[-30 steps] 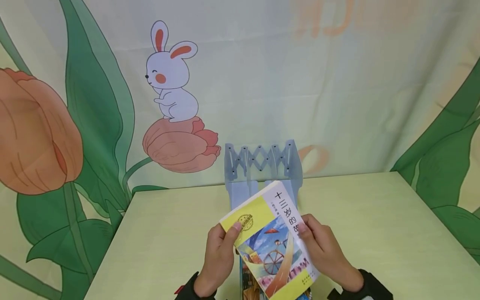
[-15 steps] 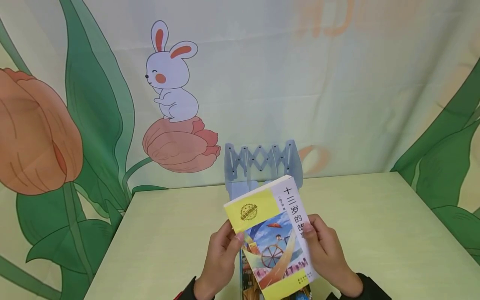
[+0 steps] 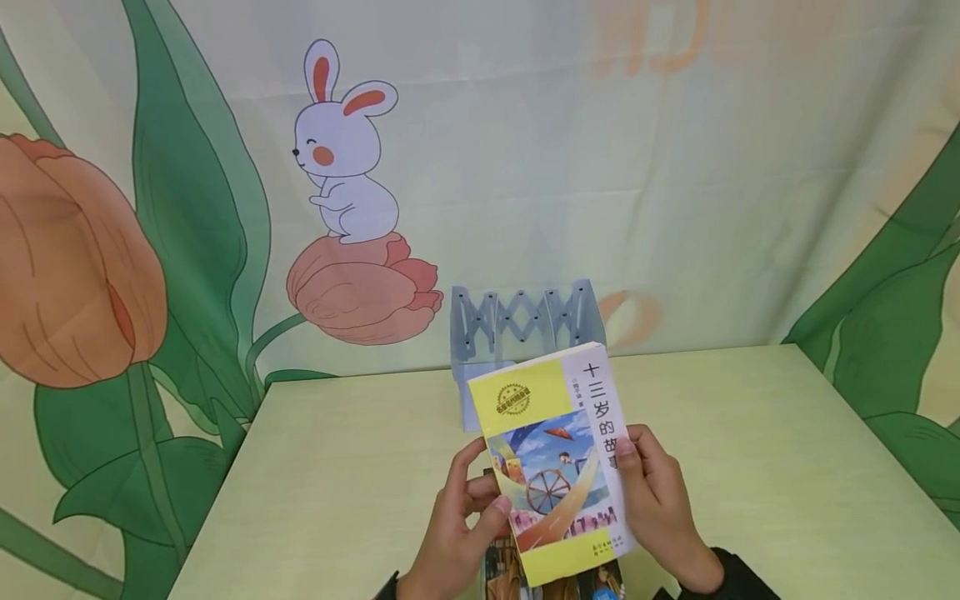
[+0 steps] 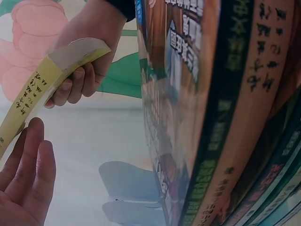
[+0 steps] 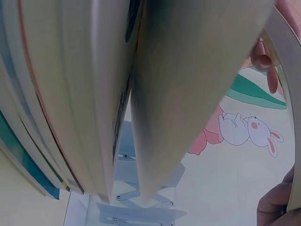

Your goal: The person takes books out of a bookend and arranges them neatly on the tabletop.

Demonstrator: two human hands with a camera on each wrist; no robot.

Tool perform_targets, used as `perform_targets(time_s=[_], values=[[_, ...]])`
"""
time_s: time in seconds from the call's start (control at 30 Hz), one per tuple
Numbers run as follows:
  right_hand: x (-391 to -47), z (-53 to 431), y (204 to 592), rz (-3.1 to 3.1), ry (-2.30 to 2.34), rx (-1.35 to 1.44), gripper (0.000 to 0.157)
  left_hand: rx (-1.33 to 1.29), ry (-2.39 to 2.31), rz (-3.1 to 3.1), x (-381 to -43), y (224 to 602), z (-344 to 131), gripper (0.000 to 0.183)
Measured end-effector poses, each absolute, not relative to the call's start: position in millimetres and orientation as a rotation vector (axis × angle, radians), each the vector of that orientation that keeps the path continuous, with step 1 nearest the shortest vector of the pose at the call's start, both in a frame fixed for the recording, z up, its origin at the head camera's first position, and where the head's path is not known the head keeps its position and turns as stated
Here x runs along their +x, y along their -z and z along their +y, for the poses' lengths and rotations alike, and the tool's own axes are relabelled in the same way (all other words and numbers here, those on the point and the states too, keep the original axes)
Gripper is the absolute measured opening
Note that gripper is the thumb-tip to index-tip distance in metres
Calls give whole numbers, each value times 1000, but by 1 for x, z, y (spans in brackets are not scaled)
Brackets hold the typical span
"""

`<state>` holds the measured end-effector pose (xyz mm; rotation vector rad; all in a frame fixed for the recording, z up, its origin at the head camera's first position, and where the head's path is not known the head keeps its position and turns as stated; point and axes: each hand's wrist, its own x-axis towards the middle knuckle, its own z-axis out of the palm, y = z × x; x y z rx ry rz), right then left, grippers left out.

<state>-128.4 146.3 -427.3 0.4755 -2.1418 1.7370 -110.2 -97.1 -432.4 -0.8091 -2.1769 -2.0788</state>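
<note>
A yellow and white paperback book [image 3: 555, 475] with a wheel picture is up in front of me, cover facing the head camera and slightly tilted. My right hand [image 3: 663, 500] grips its right edge, thumb on the cover. My left hand [image 3: 465, 521] is at the lower left edge, thumb tip on the border and fingers reaching behind. In the left wrist view the fingers of my left hand [image 4: 28, 174] meet the spine side, while my right hand [image 4: 82, 75] holds the far end. Below the paperback lies a stack of books [image 3: 502, 575], largely hidden.
A blue-grey expanding book rack [image 3: 472, 333] stands at the back of the pale table [image 3: 337, 467], partly covered by the paperback. Stacked books [image 4: 240, 117] fill the right of the left wrist view. Behind the table hangs a printed curtain [image 3: 525, 167] with a rabbit and tulips.
The paperback has risen, shifted right and turned more upright. My left hand has slid down its left edge, with the thumb moving off the cover towards the border. My right hand keeps its grip.
</note>
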Motion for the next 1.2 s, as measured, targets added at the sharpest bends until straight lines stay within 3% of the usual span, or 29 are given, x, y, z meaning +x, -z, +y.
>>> perform_targets(time_s=[0.5,0.83,1.2], values=[[-122,140,433,-2207,-1864,322,23,-408,2146,-2356,-109,436,-84,72],[-116,148,435,-2377,-1791,333,23,-407,2169,-2366,-111,435,-87,74],[-113,151,445,-2529,-1678,377,41,-427,2160,-2463,-109,439,-92,69]])
